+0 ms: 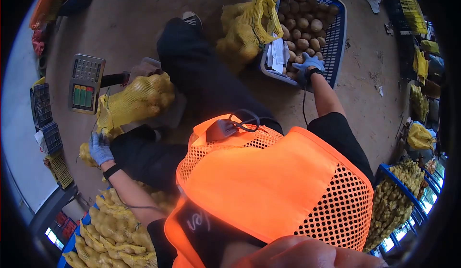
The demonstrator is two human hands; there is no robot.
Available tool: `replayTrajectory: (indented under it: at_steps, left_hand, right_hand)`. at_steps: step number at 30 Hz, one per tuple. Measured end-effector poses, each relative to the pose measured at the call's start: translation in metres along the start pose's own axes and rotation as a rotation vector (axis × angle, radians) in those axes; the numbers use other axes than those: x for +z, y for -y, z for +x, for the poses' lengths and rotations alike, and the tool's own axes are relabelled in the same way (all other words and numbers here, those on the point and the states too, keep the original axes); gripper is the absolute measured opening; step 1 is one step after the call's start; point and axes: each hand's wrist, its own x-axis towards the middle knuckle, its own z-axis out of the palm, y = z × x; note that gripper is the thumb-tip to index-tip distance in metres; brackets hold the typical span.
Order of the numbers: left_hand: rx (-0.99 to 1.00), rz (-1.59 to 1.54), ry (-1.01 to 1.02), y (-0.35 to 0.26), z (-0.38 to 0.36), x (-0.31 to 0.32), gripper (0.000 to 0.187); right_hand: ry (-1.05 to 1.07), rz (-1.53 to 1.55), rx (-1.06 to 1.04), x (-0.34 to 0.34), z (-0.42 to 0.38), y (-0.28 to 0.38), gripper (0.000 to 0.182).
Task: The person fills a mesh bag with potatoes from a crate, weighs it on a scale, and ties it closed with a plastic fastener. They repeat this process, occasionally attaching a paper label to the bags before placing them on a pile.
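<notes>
My left hand (pixel 100 150), in a pale grey-blue glove, has its fingers closed at the gathered mouth of a yellow mesh bag (pixel 139 97). That bag is full of potatoes and lies on a scale beside the digital display (pixel 86 84). At the near end of a blue plastic crate (pixel 340 32), my right hand (pixel 309 64), gloved alike, rests on loose potatoes (pixel 301 23) with its fingers apart. Whether a potato sits under that palm is hidden. White papers (pixel 277 55) lie at the crate's near left corner, and another filled mesh bag (pixel 242 30) stands against its left side.
Several filled mesh bags (pixel 117 227) are stacked at lower left. A blue-railed bin (pixel 396 198) of potatoes stands at lower right. Dark crates (pixel 42 105) line the left wall, and more bags (pixel 420 136) lie along the right edge. My legs span the concrete floor between scale and crate.
</notes>
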Motion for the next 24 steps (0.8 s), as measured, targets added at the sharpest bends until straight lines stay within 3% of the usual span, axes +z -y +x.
replayTrajectory:
  at_steps: [4, 5, 7, 8, 9, 11, 13, 14, 18, 20, 21, 22, 23, 24]
  left_hand:
    - [0.09, 0.053, -0.117, -0.003, -0.018, 0.023, 0.02]
    - [0.157, 0.049, -0.1, 0.002, -0.019, 0.024, 0.019]
    - [0.254, 0.128, -0.106, 0.004, -0.023, 0.027, 0.014]
    - [0.239, 0.117, -0.118, 0.002, -0.026, 0.032, 0.012]
    - [0.225, 0.076, -0.171, -0.002, -0.034, 0.043, 0.011]
    - [0.167, 0.04, -0.134, -0.007, -0.033, 0.044, 0.018]
    - [0.148, 0.133, -0.348, -0.014, -0.03, 0.057, 0.037]
    - [0.133, 0.171, -0.467, -0.017, -0.027, 0.064, 0.045]
    - [0.033, 0.147, -0.53, -0.004, 0.011, 0.055, 0.054]
    - [-0.385, 0.277, -0.094, -0.022, -0.004, 0.06, 0.054]
    - [-0.425, 0.289, 0.016, -0.023, -0.008, 0.063, 0.041]
    - [-0.423, 0.268, 0.016, -0.012, -0.003, 0.062, 0.041]
    - [-0.307, 0.202, 0.103, 0.004, 0.002, 0.058, 0.034]
    - [-0.19, 0.137, 0.187, 0.02, 0.009, 0.053, 0.026]
  right_hand:
    - [0.037, -0.039, -0.224, 0.006, 0.021, -0.01, 0.068]
    - [-0.072, -0.039, -0.3, 0.012, 0.024, -0.012, 0.067]
    - [0.028, 0.009, -0.342, -0.004, 0.019, -0.009, 0.071]
    - [-0.061, 0.129, -0.411, 0.003, 0.027, -0.017, 0.075]
    - [-0.166, 0.288, -0.32, 0.018, 0.038, -0.022, 0.066]
    - [0.081, 1.062, -0.399, 0.037, 0.068, -0.035, 0.051]
    - [0.278, 1.51, -0.328, 0.011, 0.051, -0.029, 0.053]
    - [0.351, 1.629, -0.339, -0.008, 0.034, -0.021, 0.055]
    - [0.596, 1.832, -0.587, -0.092, -0.041, 0.038, 0.06]
    - [0.701, 1.828, -0.741, -0.131, -0.084, 0.08, 0.062]
    - [0.752, 1.81, -0.824, -0.149, -0.109, 0.106, 0.064]
    - [0.809, 1.785, -0.899, -0.165, -0.136, 0.132, 0.065]
    - [0.821, 1.783, -1.049, -0.178, -0.165, 0.164, 0.07]
    - [0.968, 1.749, -1.11, -0.188, -0.182, 0.19, 0.072]
